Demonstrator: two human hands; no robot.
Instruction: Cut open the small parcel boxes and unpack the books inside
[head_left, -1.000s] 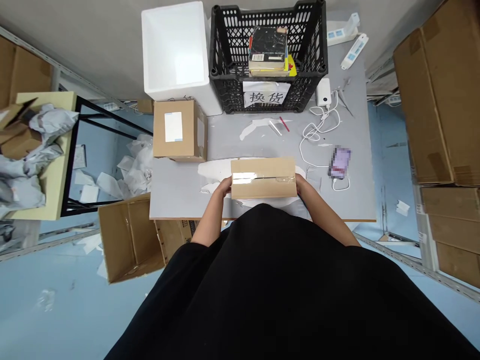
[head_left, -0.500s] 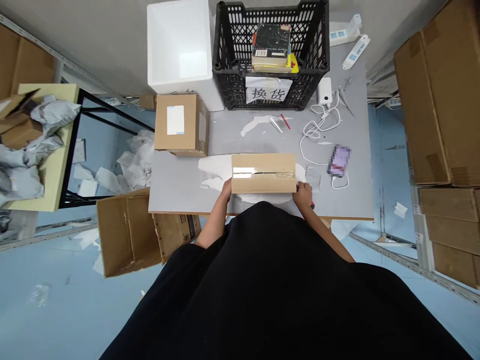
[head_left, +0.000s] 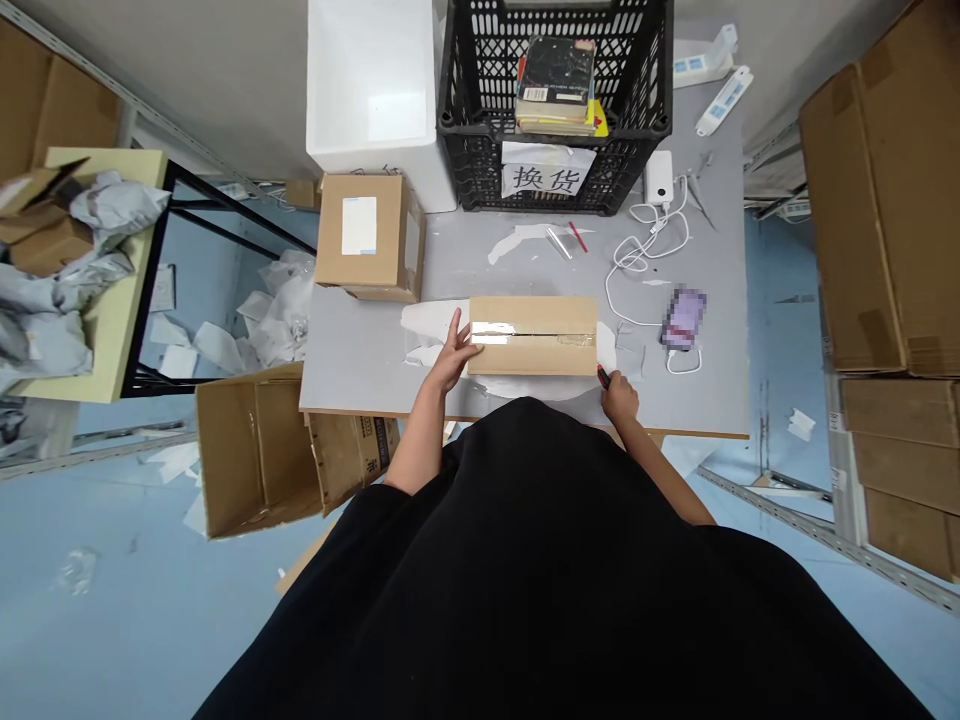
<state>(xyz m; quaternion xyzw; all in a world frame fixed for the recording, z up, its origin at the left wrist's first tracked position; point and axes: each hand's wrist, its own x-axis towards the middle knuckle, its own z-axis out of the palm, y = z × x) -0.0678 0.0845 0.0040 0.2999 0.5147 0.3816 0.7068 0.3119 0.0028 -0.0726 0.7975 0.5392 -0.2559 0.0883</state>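
The left hand (head_left: pixel 450 358) is held open, its fingers (head_left: pixel 457 325) extended and released, and the base of the thumb is placed against the left end of a cardboard carton (head_left: pixel 532 318). The carton lies flat on a grey table (head_left: pixel 360 380), between the two hands and near the table's front edge. A strip of clear tape (head_left: pixel 525 339) is applied along its top, over a dark seam.

The right hand (head_left: pixel 619 398) is clenched around a red-tipped implement (head_left: pixel 603 376), and the tip is positioned just beside the carton's near right corner. The rest of the implement is hidden by the fingers, so its type cannot be determined.

Beyond the left fingers, a second cardboard carton (head_left: pixel 371 232) is placed on the table, bearing a white label (head_left: pixel 359 225) with no legible text. Straight ahead of the hands stands a black plastic crate (head_left: pixel 480 170). A paper sign (head_left: pixel 547 170) on its front is printed with the characters "换货". A stack of books (head_left: pixel 555 85) is held in the crate; the titles are too small to read. Beyond the right fingers lie a pixelated smartphone (head_left: pixel 684 318), a white cable (head_left: pixel 637 270) and a white power bank (head_left: pixel 659 178).
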